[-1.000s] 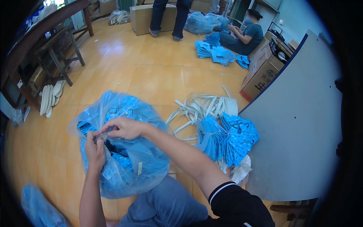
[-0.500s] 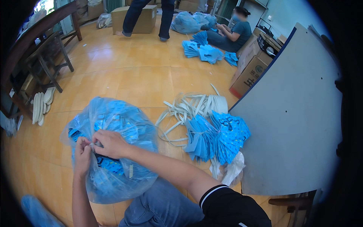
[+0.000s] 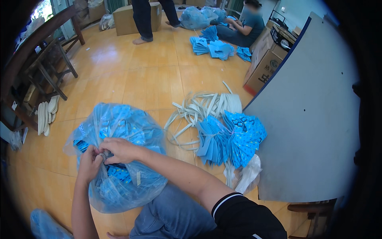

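Clear plastic bag (image 3: 129, 133), packed with blue pieces (image 3: 119, 174), is set on the tiled floor (image 3: 95, 85) at eight o'clock from the view's centre, close to the denim-clad leg (image 3: 173, 211). Gathered film at the bag's nine o'clock side is pinched by left hand (image 3: 89, 164) and right hand (image 3: 119, 150), thumbs and fingertips close together; whether a knot is formed cannot be told. Main risk: bunched film could be lost if the pinch is loosened, as the plastic looks thin and slick, and the neck would be pushed apart by the full load. Film could be torn if it is pulled hard at one spot. Pieces could be spilled if part of the edge is missed; a printed patch is seen more sharply at five o'clock from the fingers, whether film-covered cannot be told. Bag could be tipped if nudged by the leg at between four and five o'clock. Pale strips (image 3: 223, 104), tangled at the bag's two o'clock, could be snagged if it is dragged that way; blue bundles (image 3: 238, 141) at three o'clock could be knocked by a careless swing of the right forearm (image 3: 183, 175).
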{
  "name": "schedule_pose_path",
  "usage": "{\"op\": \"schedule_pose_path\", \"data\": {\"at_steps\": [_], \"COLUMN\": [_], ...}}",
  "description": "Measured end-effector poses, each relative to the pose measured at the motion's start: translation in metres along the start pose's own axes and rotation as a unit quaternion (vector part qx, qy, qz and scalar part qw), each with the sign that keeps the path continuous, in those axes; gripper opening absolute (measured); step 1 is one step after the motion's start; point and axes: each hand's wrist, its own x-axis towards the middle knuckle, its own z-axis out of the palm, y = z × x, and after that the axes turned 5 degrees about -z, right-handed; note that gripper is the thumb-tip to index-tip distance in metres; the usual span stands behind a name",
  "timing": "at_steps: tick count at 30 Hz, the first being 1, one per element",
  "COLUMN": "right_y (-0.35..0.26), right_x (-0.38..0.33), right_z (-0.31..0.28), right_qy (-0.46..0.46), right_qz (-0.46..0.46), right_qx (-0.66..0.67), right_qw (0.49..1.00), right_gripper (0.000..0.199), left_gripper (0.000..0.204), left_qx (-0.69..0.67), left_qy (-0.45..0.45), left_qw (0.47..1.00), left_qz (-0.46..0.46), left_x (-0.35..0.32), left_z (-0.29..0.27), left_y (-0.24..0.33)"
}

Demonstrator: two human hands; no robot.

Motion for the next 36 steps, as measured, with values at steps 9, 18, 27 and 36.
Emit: {"op": "schedule_pose_path", "data": {"at_steps": [9, 18, 27, 36], "right_y": [-0.016, -0.016, -0.011, -0.004], "right_x": [0.002, -0.003, -0.012, -0.011], "right_z": [0.002, 0.007, 0.023, 0.026], "right_qy": [0.027, 0.03, 0.157, 0.124], "right_qz": [0.089, 0.065, 0.025, -0.018], "right_qx": [0.039, -0.005, -0.018, -0.093], "right_qw": [0.995, 0.997, 0.987, 0.988], "right_gripper": [0.032, 0.023, 0.014, 0.013], "left_gripper": [0.005, 0.008, 0.017, 0.016], "left_qx": [-0.14, -0.055, 0.237, 0.24], "left_qy": [-0.066, -0.135, -0.062, -0.015], "left_qw": [0.988, 0.989, 0.967, 0.969], "left_qz": [-0.024, -0.022, 0.067, 0.046], "left_x": [0.008, 0.007, -0.006, -0.01], "left_z": [-0.019, -0.03, -0.029, -0.017], "left_y": [-0.001, 0.022, 0.056, 0.024]}}
